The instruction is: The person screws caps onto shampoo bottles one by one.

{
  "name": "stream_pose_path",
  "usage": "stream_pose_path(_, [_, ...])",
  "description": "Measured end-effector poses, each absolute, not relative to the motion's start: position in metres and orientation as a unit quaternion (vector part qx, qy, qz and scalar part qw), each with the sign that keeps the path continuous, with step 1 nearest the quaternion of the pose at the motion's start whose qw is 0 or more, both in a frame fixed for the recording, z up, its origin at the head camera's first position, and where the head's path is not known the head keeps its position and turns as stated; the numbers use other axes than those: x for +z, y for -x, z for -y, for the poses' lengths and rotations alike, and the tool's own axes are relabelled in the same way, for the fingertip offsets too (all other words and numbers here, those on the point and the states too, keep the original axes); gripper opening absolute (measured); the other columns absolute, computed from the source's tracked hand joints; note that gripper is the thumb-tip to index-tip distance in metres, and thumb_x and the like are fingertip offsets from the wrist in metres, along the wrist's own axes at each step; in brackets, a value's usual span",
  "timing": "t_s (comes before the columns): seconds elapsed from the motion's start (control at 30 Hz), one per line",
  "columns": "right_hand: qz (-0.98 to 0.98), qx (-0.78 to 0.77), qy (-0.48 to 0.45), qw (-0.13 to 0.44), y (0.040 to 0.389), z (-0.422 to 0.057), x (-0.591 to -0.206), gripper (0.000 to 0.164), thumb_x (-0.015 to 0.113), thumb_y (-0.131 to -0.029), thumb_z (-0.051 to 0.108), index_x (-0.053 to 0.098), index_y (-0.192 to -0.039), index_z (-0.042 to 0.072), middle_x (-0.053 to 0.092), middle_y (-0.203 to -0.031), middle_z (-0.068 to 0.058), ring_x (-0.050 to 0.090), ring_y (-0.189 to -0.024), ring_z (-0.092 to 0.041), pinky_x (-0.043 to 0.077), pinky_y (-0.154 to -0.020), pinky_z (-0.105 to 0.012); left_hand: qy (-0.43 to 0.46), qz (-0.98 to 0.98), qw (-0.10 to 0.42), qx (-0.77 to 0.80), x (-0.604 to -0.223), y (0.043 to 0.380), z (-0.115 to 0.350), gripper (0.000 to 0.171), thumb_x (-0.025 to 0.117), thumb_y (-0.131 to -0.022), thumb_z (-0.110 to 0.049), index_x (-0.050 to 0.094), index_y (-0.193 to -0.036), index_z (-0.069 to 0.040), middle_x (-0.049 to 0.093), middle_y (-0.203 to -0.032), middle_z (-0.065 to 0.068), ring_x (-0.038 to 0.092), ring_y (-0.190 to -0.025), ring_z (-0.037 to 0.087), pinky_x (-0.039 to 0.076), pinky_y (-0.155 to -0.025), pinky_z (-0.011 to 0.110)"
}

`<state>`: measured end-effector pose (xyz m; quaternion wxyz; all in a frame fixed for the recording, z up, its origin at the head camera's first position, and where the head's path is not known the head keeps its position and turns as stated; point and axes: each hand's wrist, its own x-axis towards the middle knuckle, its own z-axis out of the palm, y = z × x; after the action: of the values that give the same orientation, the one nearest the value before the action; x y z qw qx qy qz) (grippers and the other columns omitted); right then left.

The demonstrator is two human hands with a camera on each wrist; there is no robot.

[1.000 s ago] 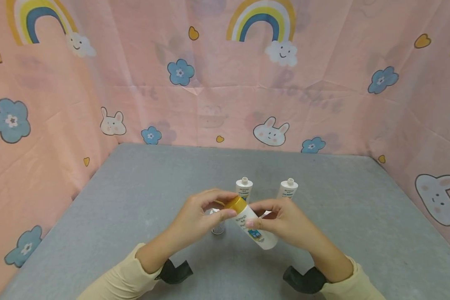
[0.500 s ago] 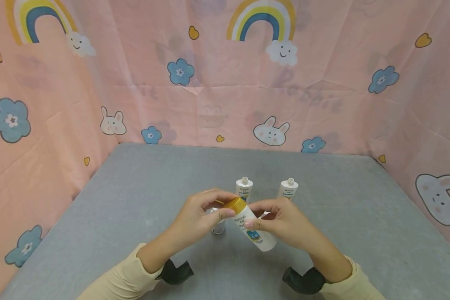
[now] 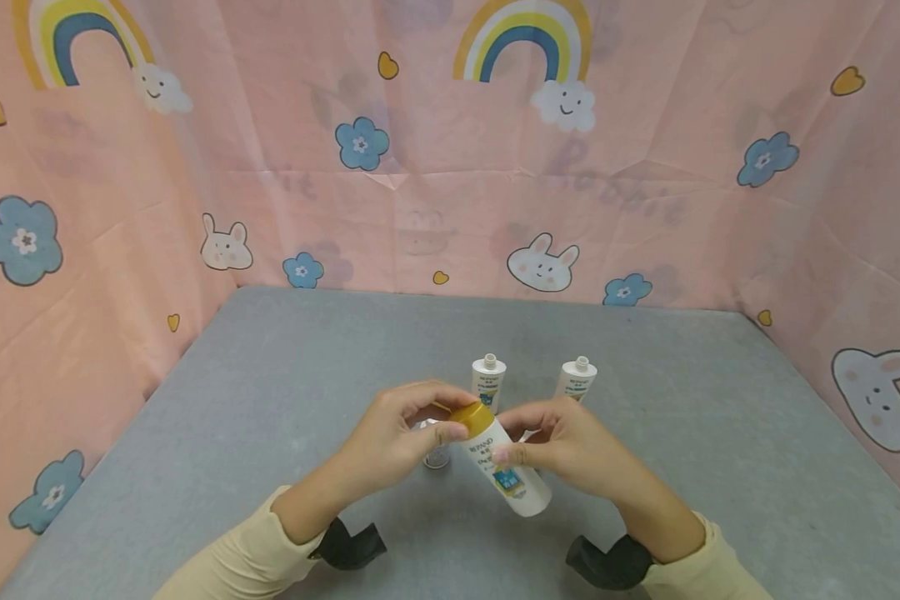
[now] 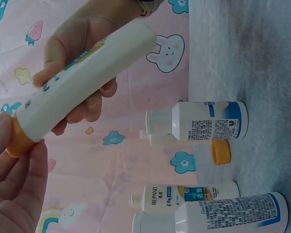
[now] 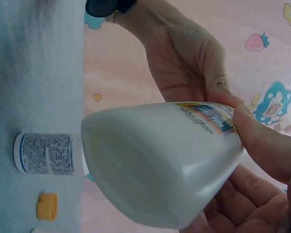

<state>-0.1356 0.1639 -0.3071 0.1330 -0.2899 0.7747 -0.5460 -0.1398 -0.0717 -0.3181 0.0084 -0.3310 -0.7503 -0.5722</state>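
Observation:
A white shampoo bottle (image 3: 504, 468) with a blue and yellow label tilts in the air between both hands, its golden cap (image 3: 474, 418) up and to the left. My left hand (image 3: 386, 433) pinches this cap between thumb and fingers. Around the bottle's body, my right hand (image 3: 573, 446) grips with the thumb on the label and the fingers behind. Two similar shampoo bottles, one on the left (image 3: 489, 382) and one on the right (image 3: 577, 379), stand behind the hands with bare necks. The right wrist view shows the held bottle's base (image 5: 131, 170) close up.
A loose orange cap (image 4: 221, 152) sits on the grey table (image 3: 307, 350). Two white bottles with dense print, one nearer the middle (image 4: 211, 121) and one at the lower edge (image 4: 237, 213), stand close by. A pink patterned curtain (image 3: 435, 192) encloses the table.
The held bottle's base has swung slightly down and its label faces more forward. The golden cap has dropped a little. Both hands stay nearly in place.

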Motion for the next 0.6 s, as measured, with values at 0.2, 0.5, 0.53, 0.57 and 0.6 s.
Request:
stream_pose_path(0.2, [-0.756, -0.561, 0.299, 0.155, 0.138, -0.165, -0.309, 0.028, 0.071, -0.091, 0.008, 0.069, -0.11, -0.012, 0.07, -0.095, -0.025, 0.066, -0.083, -0.01, 0.06, -0.073, -0.03, 0.349, 0.74, 0.003, -0.575, -0.318, 0.141, 0.074, 0.026, 0.069, -0.092, -0.004, 0.068, -0.117, 0.002, 0.071, -0.114, 0.015, 0.067, -0.098, 0.013, 0.058, -0.092, 0.029])
stream_pose_path(0.5, [-0.779, -0.551, 0.265, 0.14, 0.141, -0.163, -0.301, 0.03, 0.072, -0.09, 0.012, 0.07, -0.112, -0.009, 0.072, -0.095, -0.019, 0.069, -0.081, -0.013, 0.06, -0.073, -0.031, 0.235, 0.723, -0.071, -0.646, -0.316, 0.146, 0.072, 0.034, 0.074, -0.09, -0.014, 0.069, -0.122, -0.004, 0.07, -0.121, 0.014, 0.069, -0.098, 0.015, 0.059, -0.085, 0.026])
stream_pose_path(0.53, [-0.784, -0.547, 0.258, 0.137, 0.142, -0.162, -0.299, 0.03, 0.072, -0.09, 0.013, 0.07, -0.112, -0.007, 0.072, -0.095, -0.019, 0.069, -0.082, -0.015, 0.06, -0.074, -0.032, 0.225, 0.721, -0.069, -0.652, -0.316, 0.147, 0.072, 0.034, 0.074, -0.089, -0.016, 0.069, -0.121, -0.005, 0.071, -0.121, 0.014, 0.069, -0.099, 0.016, 0.059, -0.086, 0.026])
stream_pose_path(0.57, [-0.789, -0.543, 0.253, 0.136, 0.144, -0.161, -0.296, 0.03, 0.072, -0.091, 0.014, 0.071, -0.113, -0.006, 0.072, -0.097, -0.018, 0.069, -0.083, -0.016, 0.06, -0.075, -0.032, 0.216, 0.717, -0.065, -0.659, -0.314, 0.148, 0.073, 0.034, 0.075, -0.089, -0.015, 0.07, -0.121, -0.005, 0.071, -0.12, 0.014, 0.069, -0.1, 0.016, 0.058, -0.086, 0.026])
stream_pose_path(0.6, [-0.794, -0.54, 0.247, 0.134, 0.146, -0.159, -0.294, 0.031, 0.072, -0.091, 0.015, 0.071, -0.113, -0.005, 0.073, -0.098, -0.018, 0.069, -0.084, -0.018, 0.06, -0.075, -0.032, 0.213, 0.715, -0.06, -0.664, -0.313, 0.15, 0.073, 0.034, 0.075, -0.089, -0.015, 0.069, -0.121, -0.004, 0.07, -0.12, 0.014, 0.069, -0.101, 0.017, 0.059, -0.087, 0.027])
